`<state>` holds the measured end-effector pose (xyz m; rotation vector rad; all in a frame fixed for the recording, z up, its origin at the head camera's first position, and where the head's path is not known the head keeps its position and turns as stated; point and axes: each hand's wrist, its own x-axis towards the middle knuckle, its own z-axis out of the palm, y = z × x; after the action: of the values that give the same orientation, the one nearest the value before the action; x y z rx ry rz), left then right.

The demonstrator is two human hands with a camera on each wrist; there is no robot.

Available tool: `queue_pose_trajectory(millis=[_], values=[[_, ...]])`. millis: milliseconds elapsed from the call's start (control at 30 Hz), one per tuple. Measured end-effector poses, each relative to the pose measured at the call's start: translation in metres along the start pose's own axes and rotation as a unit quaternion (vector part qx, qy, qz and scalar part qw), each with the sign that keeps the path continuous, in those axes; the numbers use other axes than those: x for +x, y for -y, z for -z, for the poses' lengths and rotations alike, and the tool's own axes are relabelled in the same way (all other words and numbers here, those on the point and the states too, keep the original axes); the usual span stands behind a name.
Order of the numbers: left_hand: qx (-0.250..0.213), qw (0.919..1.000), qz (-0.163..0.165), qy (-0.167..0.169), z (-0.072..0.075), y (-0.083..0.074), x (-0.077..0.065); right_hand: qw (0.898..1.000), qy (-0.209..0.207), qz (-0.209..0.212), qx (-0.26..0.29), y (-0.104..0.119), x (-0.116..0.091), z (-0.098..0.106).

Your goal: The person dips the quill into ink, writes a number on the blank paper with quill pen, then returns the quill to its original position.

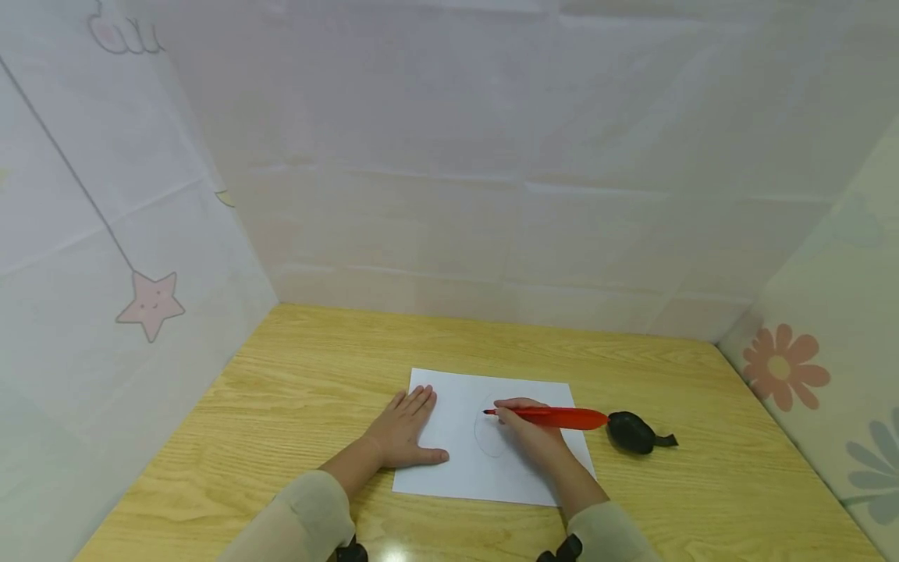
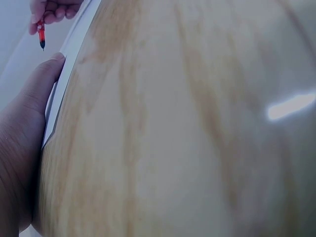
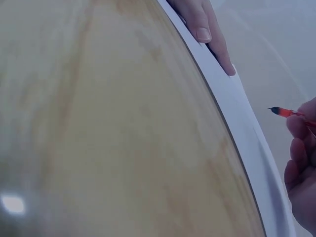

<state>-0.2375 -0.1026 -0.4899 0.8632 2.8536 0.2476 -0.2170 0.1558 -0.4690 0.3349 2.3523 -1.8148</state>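
Note:
A sheet of white paper (image 1: 449, 480) lies on the wooden table, bearing a faint thin oval outline. My left hand (image 1: 402, 433) rests on its left edge with fingers spread and thumb out across the sheet. My right hand (image 1: 537, 441) pinches a red pen (image 1: 572, 418) near its dark tip, over the upper part of the oval. The pen's body widens toward its back end, which points right. In the right wrist view the dark tip of the pen (image 3: 284, 112) stands out past the fingertips. Part of the oval is hidden behind the right hand.
A dark, rounded object with a short stem-like tail (image 1: 632, 433) lies on the table right of the paper, overlapping the pen's back end in the head view. Pale printed sheets (image 1: 463, 234) surround the wooden table (image 1: 316, 367) at the back and sides.

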Motion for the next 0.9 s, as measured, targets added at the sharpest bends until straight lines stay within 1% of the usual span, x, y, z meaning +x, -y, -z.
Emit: queue_pose_trajectory(millis=[200,533,667,767,900], values=[[-0.002,1.0,-0.003,-0.001,0.0,0.0,-0.001,0.999,-0.022,0.033,-0.004,0.003,0.005,0.012],[-0.008,0.9999,-0.005,-0.005,0.001,-0.001,-0.001,0.998,-0.034,0.041,-0.012,0.003,0.004,0.025],[-0.007,1.0,-0.003,-0.003,0.0,-0.001,-0.001,0.998,-0.041,0.045,0.001,0.003,0.005,0.032],[-0.009,0.9999,-0.004,-0.003,0.0,-0.001,-0.001,0.998,-0.049,0.049,0.001,0.0,0.006,0.038],[-0.012,0.9999,-0.003,-0.003,0.002,-0.001,-0.002,0.997,-0.056,0.046,-0.014,-0.001,0.004,0.045]])
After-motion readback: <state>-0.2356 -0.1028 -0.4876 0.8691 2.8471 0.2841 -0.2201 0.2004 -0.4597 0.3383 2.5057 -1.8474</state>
